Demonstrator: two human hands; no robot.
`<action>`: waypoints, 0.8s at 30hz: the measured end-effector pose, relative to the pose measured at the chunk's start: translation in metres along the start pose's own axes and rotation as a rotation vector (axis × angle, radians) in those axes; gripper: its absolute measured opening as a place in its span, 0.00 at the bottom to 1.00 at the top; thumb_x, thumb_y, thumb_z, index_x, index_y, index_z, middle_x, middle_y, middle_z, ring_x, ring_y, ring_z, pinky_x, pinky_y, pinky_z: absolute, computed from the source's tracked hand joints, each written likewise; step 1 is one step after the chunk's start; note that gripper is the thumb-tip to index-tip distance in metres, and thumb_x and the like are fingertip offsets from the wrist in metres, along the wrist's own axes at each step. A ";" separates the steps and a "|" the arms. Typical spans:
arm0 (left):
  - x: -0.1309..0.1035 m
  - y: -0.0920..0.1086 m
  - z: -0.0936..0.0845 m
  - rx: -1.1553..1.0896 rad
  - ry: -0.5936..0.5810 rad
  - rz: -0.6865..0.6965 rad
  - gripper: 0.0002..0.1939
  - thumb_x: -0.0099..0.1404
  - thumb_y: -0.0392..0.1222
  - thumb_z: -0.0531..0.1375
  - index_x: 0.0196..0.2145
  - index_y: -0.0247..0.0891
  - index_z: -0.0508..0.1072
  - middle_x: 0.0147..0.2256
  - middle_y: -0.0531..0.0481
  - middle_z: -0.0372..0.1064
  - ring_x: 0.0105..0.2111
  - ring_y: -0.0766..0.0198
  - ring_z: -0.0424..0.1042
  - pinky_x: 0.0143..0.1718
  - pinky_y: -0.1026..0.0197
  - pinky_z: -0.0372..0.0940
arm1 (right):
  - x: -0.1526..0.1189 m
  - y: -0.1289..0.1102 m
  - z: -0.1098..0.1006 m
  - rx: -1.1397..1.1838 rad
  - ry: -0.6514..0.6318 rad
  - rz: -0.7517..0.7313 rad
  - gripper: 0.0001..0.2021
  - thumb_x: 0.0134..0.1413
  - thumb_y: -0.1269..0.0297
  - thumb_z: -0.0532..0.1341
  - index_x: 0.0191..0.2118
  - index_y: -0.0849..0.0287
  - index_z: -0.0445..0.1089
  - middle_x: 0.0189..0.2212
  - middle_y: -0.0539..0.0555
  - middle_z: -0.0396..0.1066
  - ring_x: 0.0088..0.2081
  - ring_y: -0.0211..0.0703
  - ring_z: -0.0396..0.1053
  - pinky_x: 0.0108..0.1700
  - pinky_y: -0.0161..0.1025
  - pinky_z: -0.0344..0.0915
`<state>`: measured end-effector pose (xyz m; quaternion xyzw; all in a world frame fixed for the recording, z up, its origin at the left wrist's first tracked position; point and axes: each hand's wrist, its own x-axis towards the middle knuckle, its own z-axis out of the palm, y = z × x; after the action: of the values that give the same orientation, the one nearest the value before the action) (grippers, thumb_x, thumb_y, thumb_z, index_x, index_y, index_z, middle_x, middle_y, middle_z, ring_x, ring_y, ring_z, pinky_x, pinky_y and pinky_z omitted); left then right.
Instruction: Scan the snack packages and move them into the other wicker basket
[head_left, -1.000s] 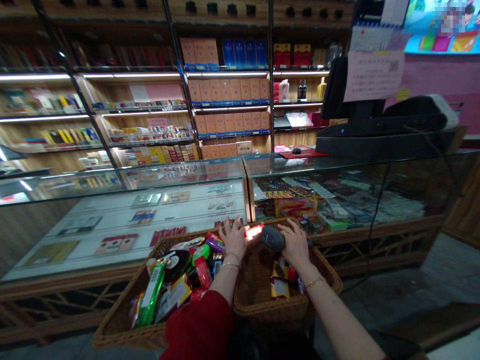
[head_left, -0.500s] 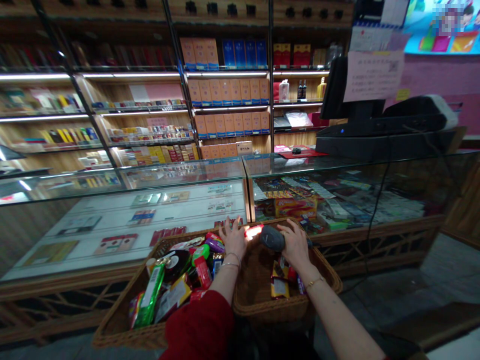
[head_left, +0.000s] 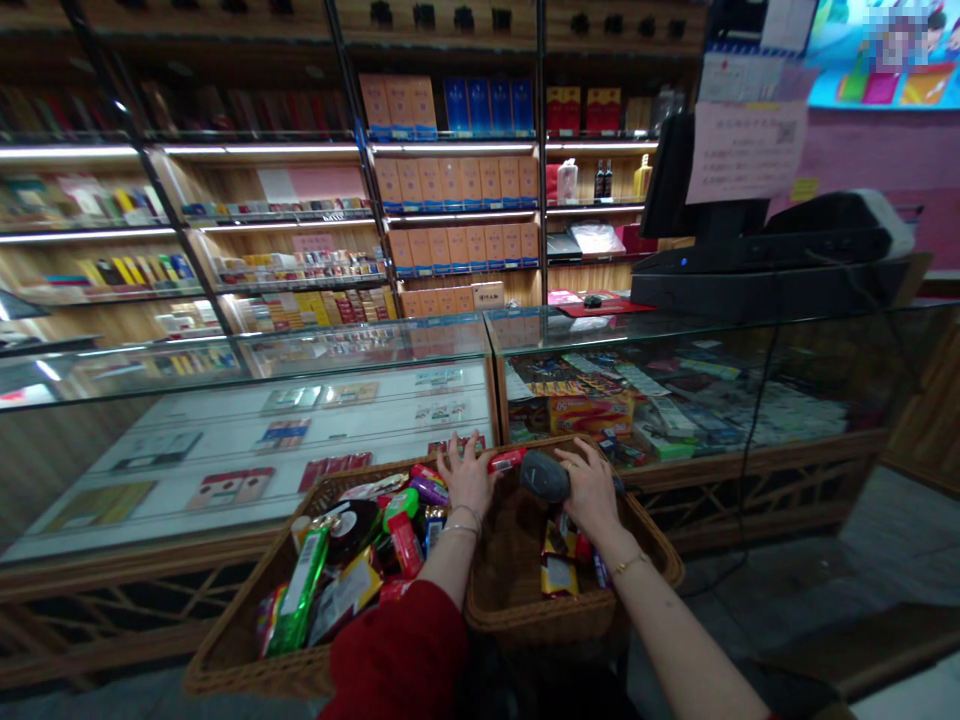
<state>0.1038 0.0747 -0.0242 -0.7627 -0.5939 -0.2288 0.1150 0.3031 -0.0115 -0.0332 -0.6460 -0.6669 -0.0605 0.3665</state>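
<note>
My left hand (head_left: pixel 469 485) is over the right edge of the left wicker basket (head_left: pixel 225 632), holding a small red-wrapped packet (head_left: pixel 508 459) that sticks out to the right; the thumb side of the grip is partly hidden. Wrapped around a dark barcode scanner (head_left: pixel 544 476), my right hand (head_left: pixel 592 490) is above the right wicker basket (head_left: pixel 544 622). The scanner's head faces the red packet across a small gap. Sweets in bright wrappers fill the left basket, among them a long green packet (head_left: pixel 301 590). A few yellow and brown packets (head_left: pixel 559 576) lie in the right basket.
Glass display counters (head_left: pixel 420 350) stand just beyond the baskets, with flat packs inside. A dark monitor (head_left: pixel 670 180) and a cable (head_left: pixel 759 420) are at the right. Lit shelves of orange boxes (head_left: pixel 457 185) line the back wall.
The bright light from the scanner on the red packet has gone out, so its red wrapper shows. Both hands have stayed nearly in place.
</note>
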 end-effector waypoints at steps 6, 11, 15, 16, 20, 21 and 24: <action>-0.001 0.002 -0.005 0.004 -0.002 -0.001 0.20 0.58 0.46 0.67 0.49 0.55 0.76 0.66 0.53 0.56 0.68 0.41 0.42 0.65 0.33 0.41 | 0.000 0.001 0.004 -0.047 0.022 -0.017 0.20 0.48 0.79 0.56 0.45 0.56 0.75 0.60 0.53 0.68 0.66 0.55 0.50 0.58 0.52 0.57; -0.003 0.004 -0.009 0.001 0.000 -0.012 0.19 0.58 0.47 0.66 0.49 0.54 0.77 0.66 0.53 0.57 0.69 0.41 0.42 0.65 0.32 0.40 | -0.001 0.001 0.005 -0.077 0.064 -0.049 0.24 0.49 0.80 0.54 0.50 0.57 0.74 0.61 0.52 0.65 0.67 0.55 0.48 0.60 0.52 0.57; -0.005 0.005 -0.013 0.016 0.016 0.009 0.19 0.58 0.46 0.66 0.49 0.54 0.77 0.67 0.53 0.55 0.69 0.42 0.41 0.65 0.32 0.40 | -0.002 0.002 0.007 -0.085 0.078 -0.052 0.24 0.49 0.80 0.54 0.50 0.56 0.75 0.61 0.52 0.65 0.68 0.56 0.48 0.59 0.53 0.57; -0.006 0.005 -0.014 0.020 0.022 0.018 0.19 0.58 0.46 0.66 0.49 0.54 0.77 0.67 0.52 0.55 0.69 0.42 0.41 0.65 0.32 0.39 | -0.002 0.003 0.008 -0.084 0.079 -0.052 0.24 0.49 0.80 0.54 0.49 0.56 0.75 0.61 0.52 0.66 0.68 0.56 0.49 0.59 0.53 0.58; -0.009 0.006 -0.019 0.039 0.048 0.049 0.19 0.58 0.45 0.66 0.49 0.53 0.77 0.67 0.52 0.55 0.69 0.41 0.40 0.65 0.31 0.39 | -0.002 0.006 0.012 -0.075 0.093 -0.048 0.24 0.48 0.81 0.54 0.49 0.55 0.75 0.60 0.51 0.67 0.68 0.55 0.49 0.59 0.52 0.58; -0.009 0.007 -0.021 0.045 0.054 0.057 0.19 0.58 0.44 0.66 0.49 0.53 0.77 0.67 0.53 0.55 0.69 0.41 0.40 0.65 0.30 0.39 | -0.002 0.007 0.013 -0.074 0.098 -0.049 0.24 0.48 0.81 0.54 0.49 0.55 0.75 0.60 0.51 0.67 0.68 0.55 0.49 0.59 0.52 0.58; -0.010 0.008 -0.027 0.055 0.067 0.074 0.19 0.58 0.44 0.66 0.48 0.53 0.77 0.67 0.53 0.54 0.69 0.40 0.40 0.65 0.30 0.38 | -0.002 0.008 0.014 -0.067 0.113 -0.055 0.24 0.47 0.81 0.55 0.48 0.54 0.75 0.60 0.52 0.68 0.67 0.55 0.50 0.59 0.52 0.58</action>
<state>0.1038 0.0519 -0.0051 -0.7727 -0.5672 -0.2333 0.1640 0.3044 -0.0042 -0.0480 -0.6349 -0.6602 -0.1292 0.3800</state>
